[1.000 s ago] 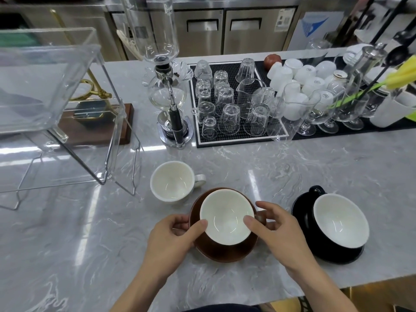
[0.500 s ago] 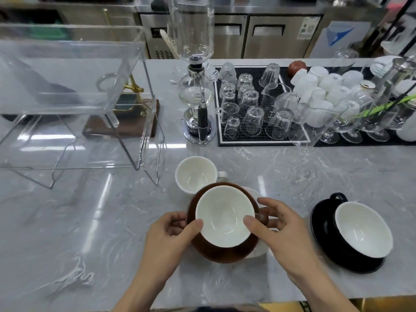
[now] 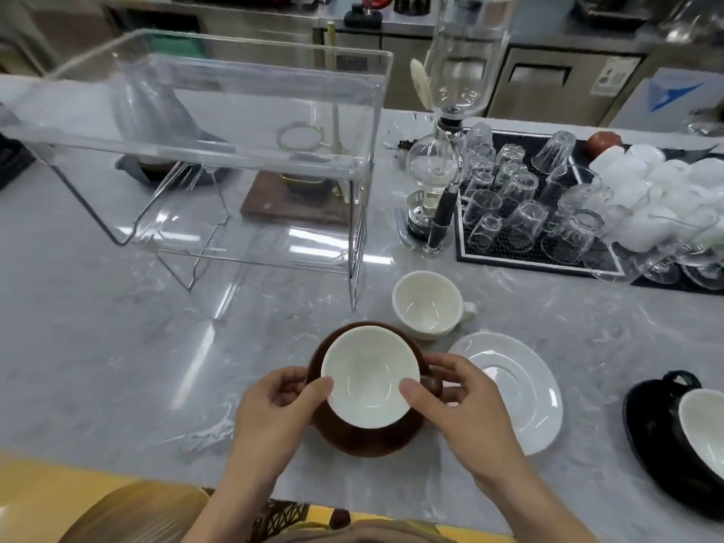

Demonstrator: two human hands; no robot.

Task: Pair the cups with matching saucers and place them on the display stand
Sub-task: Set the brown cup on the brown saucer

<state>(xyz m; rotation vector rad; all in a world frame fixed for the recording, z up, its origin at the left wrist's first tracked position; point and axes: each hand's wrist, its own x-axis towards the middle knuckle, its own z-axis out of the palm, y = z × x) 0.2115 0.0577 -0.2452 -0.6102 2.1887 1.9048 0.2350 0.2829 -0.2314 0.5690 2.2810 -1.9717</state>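
My left hand (image 3: 274,417) and right hand (image 3: 466,405) clasp the brown saucer (image 3: 364,440), thumbs steadying its brown cup (image 3: 370,376), bound for the clear display stand (image 3: 219,158) upper left.

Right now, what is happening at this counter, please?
A person holds a brown cup with a white inside on its brown saucer, left hand and right hand gripping either side. A white cup and an empty white saucer sit apart nearby. A black cup and saucer wait at right. The clear acrylic display stand holds no cups.

left hand (image 3: 270,409), right hand (image 3: 466,405), clasping (thumbs inward)
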